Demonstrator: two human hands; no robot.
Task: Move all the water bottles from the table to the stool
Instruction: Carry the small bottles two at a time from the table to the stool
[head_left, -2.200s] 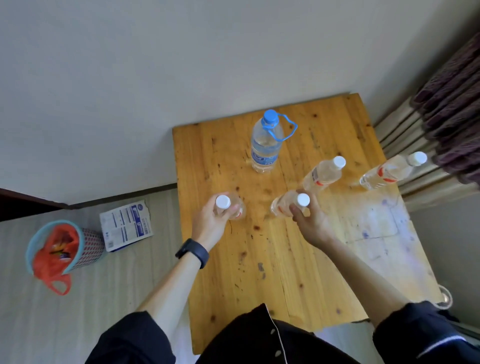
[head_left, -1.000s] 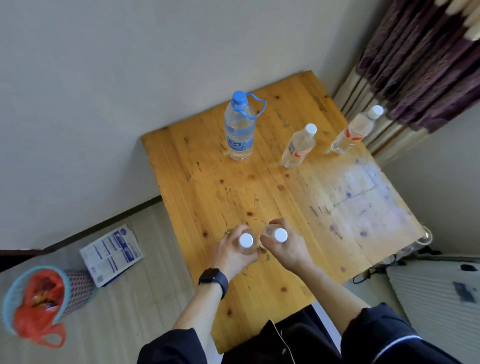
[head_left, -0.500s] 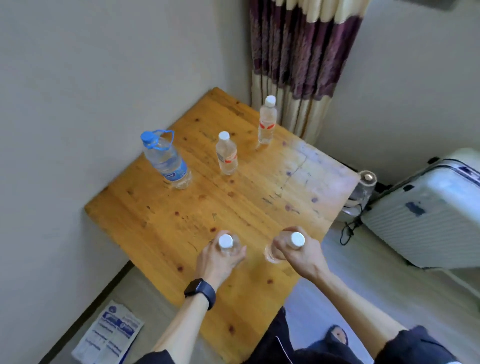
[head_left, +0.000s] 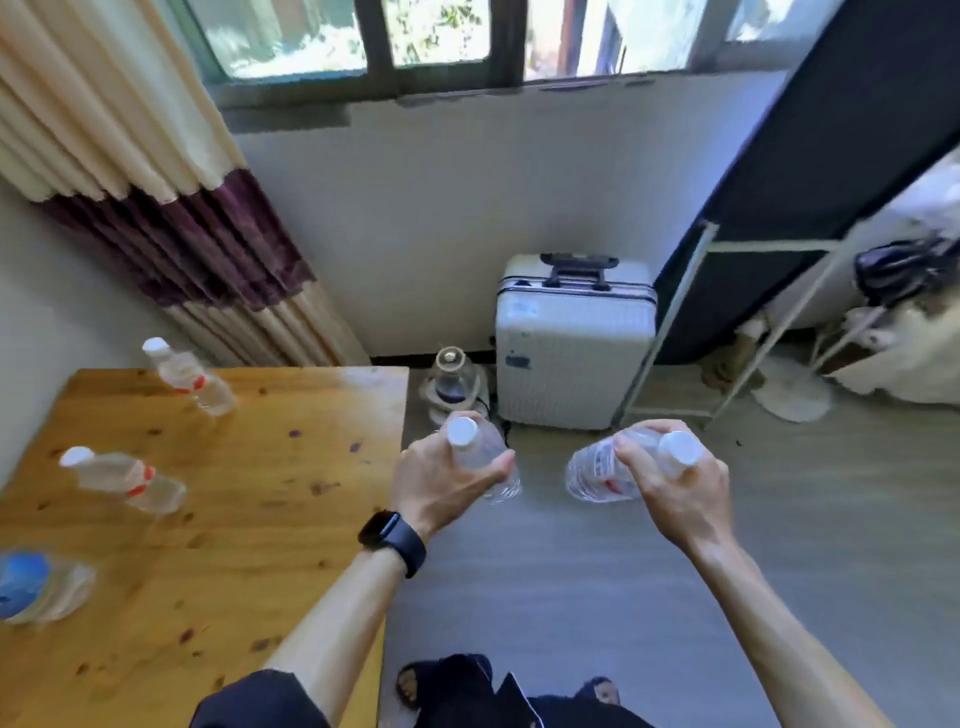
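Observation:
My left hand (head_left: 441, 486) grips a small clear water bottle (head_left: 480, 457) with a white cap, held over the floor just past the wooden table's (head_left: 249, 499) right edge. A second small white-capped bottle (head_left: 602, 470) is gripped in my right hand (head_left: 675, 488), also above the floor. On the table stand two small bottles with red labels, one at the back (head_left: 189, 378) and one nearer (head_left: 122, 480). A large bottle with a blue cap (head_left: 36, 584) stands at the table's left edge. No stool is in view.
A white suitcase (head_left: 574, 343) stands against the wall under the window. A glass kettle (head_left: 452, 382) sits on the floor beside the table. A metal rack (head_left: 727, 332) and a white fan base (head_left: 792, 397) stand at the right. Curtains (head_left: 171, 228) hang behind the table. Grey floor lies ahead.
I have turned right. Both hands lifted their bottles off the table and carried them out over the floor. The suitcase and window have come into view.

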